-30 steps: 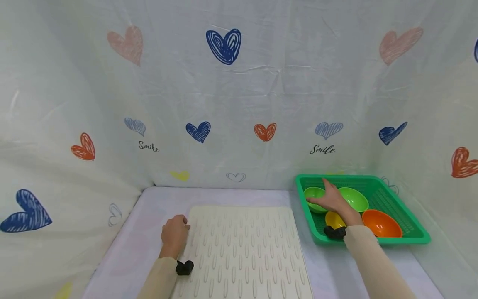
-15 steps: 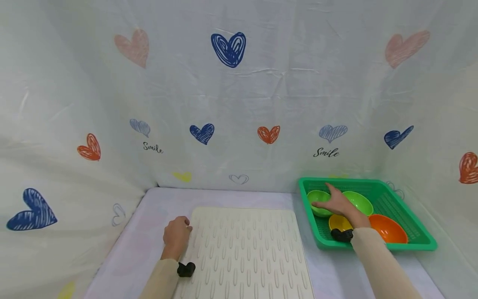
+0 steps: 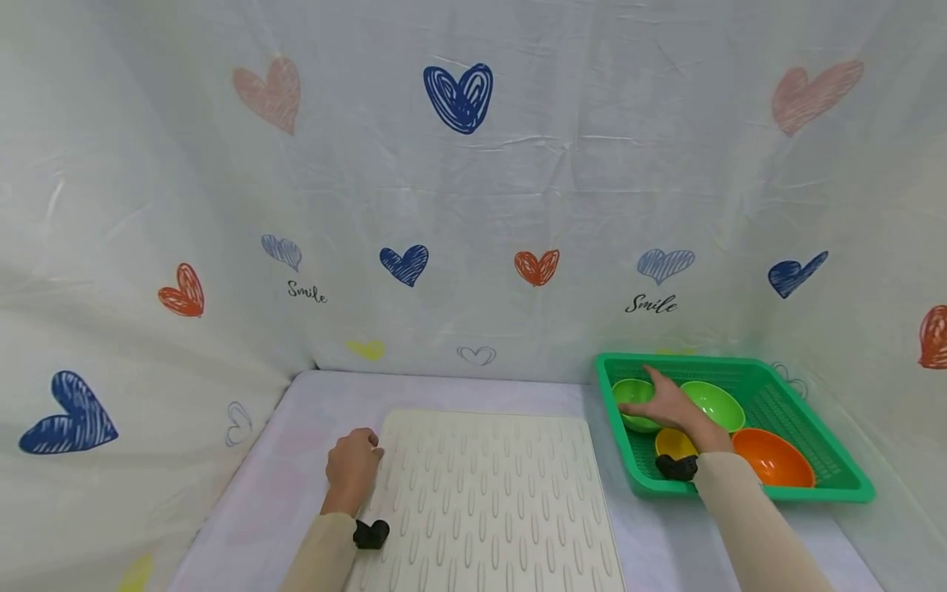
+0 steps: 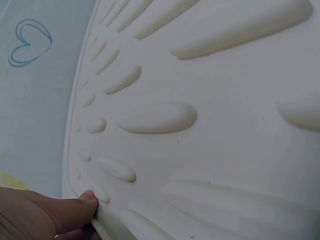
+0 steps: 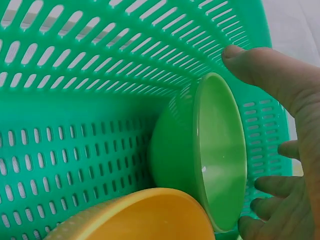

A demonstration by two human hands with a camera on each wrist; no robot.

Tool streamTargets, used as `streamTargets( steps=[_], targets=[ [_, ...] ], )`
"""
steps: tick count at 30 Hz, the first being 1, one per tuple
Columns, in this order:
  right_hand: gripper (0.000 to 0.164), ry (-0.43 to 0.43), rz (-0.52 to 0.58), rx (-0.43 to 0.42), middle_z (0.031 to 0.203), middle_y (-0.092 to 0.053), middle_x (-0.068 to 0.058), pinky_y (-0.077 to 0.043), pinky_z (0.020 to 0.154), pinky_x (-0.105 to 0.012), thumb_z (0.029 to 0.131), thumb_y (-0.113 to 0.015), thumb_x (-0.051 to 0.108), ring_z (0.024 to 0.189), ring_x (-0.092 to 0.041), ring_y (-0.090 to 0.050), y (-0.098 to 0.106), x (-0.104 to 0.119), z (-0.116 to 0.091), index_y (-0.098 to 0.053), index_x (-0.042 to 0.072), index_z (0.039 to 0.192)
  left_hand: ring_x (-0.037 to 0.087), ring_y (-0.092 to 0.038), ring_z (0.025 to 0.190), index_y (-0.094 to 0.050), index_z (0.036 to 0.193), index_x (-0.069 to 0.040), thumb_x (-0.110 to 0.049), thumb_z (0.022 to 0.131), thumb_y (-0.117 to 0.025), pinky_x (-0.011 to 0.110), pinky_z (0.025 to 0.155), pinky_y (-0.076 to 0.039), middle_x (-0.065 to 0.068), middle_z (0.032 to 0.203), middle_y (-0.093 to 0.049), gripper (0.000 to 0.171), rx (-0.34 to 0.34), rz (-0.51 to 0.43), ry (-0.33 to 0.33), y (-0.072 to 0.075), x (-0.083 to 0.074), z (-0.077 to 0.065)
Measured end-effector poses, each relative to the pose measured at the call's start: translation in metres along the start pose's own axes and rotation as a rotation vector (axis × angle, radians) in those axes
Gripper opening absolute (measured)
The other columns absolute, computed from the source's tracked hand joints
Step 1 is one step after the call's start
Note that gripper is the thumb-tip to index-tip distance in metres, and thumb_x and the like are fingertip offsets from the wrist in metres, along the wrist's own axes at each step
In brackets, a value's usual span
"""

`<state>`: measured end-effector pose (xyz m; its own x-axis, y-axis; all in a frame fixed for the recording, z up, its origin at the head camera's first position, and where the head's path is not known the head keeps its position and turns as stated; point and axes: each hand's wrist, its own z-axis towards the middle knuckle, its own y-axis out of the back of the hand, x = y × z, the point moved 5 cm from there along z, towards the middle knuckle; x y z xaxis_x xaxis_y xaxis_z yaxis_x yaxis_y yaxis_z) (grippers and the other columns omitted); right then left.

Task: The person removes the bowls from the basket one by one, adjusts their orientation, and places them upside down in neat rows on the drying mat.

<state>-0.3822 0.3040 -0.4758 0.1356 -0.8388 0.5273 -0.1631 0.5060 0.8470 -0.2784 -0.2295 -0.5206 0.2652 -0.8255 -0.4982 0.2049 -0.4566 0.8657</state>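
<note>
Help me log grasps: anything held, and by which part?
The right hand, spread near a green bowl, holds nothing. Whether the left hand pinches the mat by its left edge cannot be told.

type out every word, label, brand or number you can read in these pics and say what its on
"Smile": on the white backdrop, left side, below a light blue heart.
"Smile": same backdrop, right side, below another light blue heart.
No lettering is readable on the white mat, green basket or the bowls in it.
</note>
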Motion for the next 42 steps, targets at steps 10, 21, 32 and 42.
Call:
streamTargets(
  steps=[10, 21, 32, 42],
  targets=[
    [0.111, -0.009, 0.004, 0.008, 0.155, -0.024, -0.047, -0.037, 0.107, -0.074, 0.087, -0.077, 0.045, 0.138, -0.065, -0.032, -0.0034, -0.0033, 0.0000, -0.015, -0.017, 0.156, 0.035, -0.066, 0.074, -0.071, 0.097, 0.000, -0.010, 0.090, -0.077, 0.050, 0.062, -0.053, 0.019, 0.089, -0.073, 0.014, 0.001, 0.007, 0.004, -0.0007, 0.0008, 0.0006],
    [0.112, -0.032, -0.021, 0.052, 0.151, -0.027, -0.049, -0.038, 0.108, -0.072, 0.084, -0.079, 0.041, 0.135, -0.065, -0.035, -0.0101, -0.0062, 0.0008, -0.016, -0.021, 0.153, 0.035, -0.066, 0.073, -0.071, 0.097, 0.000, -0.010, 0.090, -0.077, 0.049, 0.061, -0.053, 0.019, 0.089, -0.073, 0.014, 0.001, 0.009, 0.006, -0.0013, 0.0012, 0.0000],
    [0.114, -0.017, -0.089, 0.054, 0.147, -0.029, -0.052, -0.039, 0.107, -0.072, 0.078, -0.080, 0.035, 0.133, -0.066, -0.034, -0.0102, -0.0072, 0.0031, -0.015, -0.026, 0.149, 0.036, -0.066, 0.075, -0.071, 0.096, 0.000, -0.010, 0.089, -0.078, 0.050, 0.062, -0.053, 0.020, 0.092, -0.074, 0.013, -0.013, -0.013, 0.011, -0.0006, 0.0026, 0.0016],
    [0.119, -0.070, -0.113, 0.073, 0.144, -0.023, -0.055, -0.041, 0.105, -0.071, 0.079, -0.080, 0.044, 0.129, -0.064, -0.038, -0.0087, -0.0067, 0.0035, -0.014, -0.029, 0.146, 0.026, -0.063, 0.063, -0.072, 0.097, 0.001, -0.010, 0.091, -0.077, 0.045, 0.057, -0.053, 0.016, 0.084, -0.073, 0.014, -0.009, -0.044, -0.049, -0.0020, 0.0038, 0.0008]
  ],
)
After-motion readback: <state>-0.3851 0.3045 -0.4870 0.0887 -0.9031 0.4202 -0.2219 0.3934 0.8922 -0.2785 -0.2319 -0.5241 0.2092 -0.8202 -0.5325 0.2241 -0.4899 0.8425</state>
